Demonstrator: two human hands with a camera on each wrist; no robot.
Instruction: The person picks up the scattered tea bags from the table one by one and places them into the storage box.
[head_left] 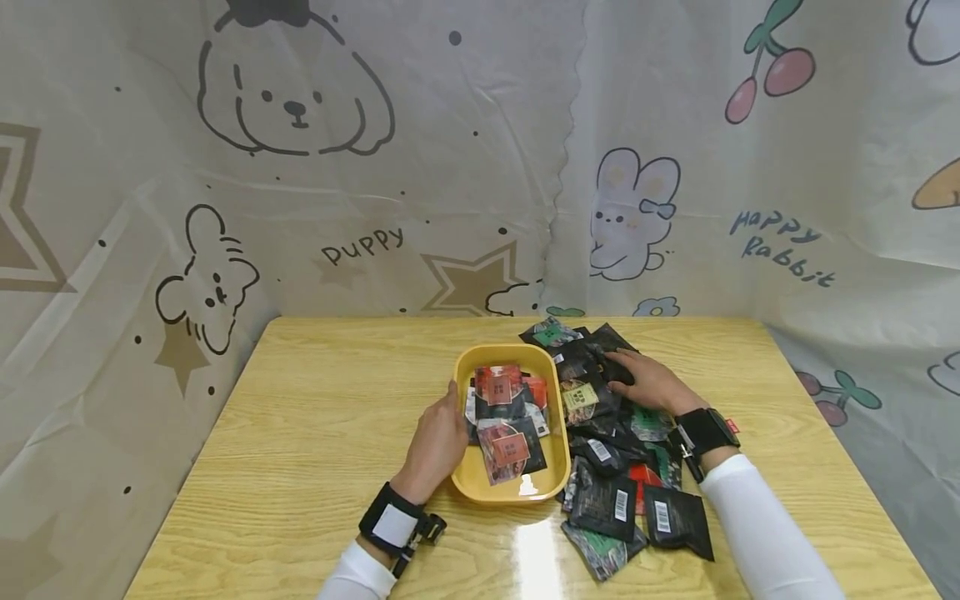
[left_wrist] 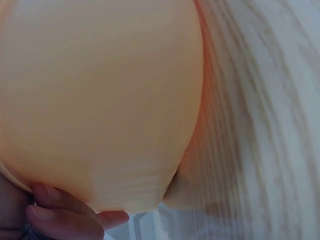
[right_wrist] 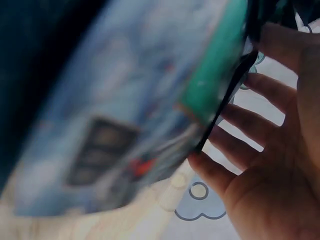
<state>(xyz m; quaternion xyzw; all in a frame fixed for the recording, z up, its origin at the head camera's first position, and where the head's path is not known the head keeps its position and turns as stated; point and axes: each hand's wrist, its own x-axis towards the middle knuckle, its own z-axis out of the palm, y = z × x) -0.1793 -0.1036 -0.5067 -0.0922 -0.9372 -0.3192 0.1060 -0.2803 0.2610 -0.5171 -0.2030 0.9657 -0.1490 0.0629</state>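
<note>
A yellow plastic basin [head_left: 564, 471] stands in the middle of the table, with several red-and-black packets [head_left: 501, 388] lying in it. My left hand [head_left: 437, 437] grips the basin's left rim; in the left wrist view its fingers [left_wrist: 65, 222] lie against the basin's outer wall [left_wrist: 110, 100]. To the right of the basin spreads a heap of black sachets [head_left: 603, 500], some with green labels. Over the upper part of that heap, my right hand [head_left: 651, 382] touches the sachets with extended fingers. The right wrist view has these fingertips along the edge of a blurred, green-labelled sachet [right_wrist: 135, 100].
The wooden table [head_left: 322, 400] reaches to a patterned cloth [head_left: 480, 167] hung behind it and along the sides. One black sachet [head_left: 678, 521] with a barcode lies at the heap's front right. A green-labelled sachet [head_left: 603, 550] lies nearest the front edge.
</note>
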